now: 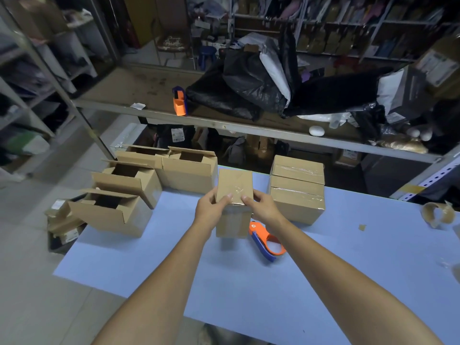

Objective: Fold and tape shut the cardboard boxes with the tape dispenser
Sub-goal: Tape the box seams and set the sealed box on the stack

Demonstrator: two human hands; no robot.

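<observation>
Both left hand (211,208) and right hand (261,208) pinch a brown cardboard box (235,185).
Clear-taped face up; long axis toward the light-blue table's (249,290) far edge.

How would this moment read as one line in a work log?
left hand: grips taped box | right hand: grips same box | tape dispenser: lying on table, untouched | sealed boxes: stacked right | open boxes: left

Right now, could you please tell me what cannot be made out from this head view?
In the head view:
The held box: its underside and far side face away; the left hand and right hand cover its near corners.
The tape dispenser: its far end runs behind the held box.
The open boxes: insides too dark to tell contents.
The label under the shelf: too small to read.
</observation>
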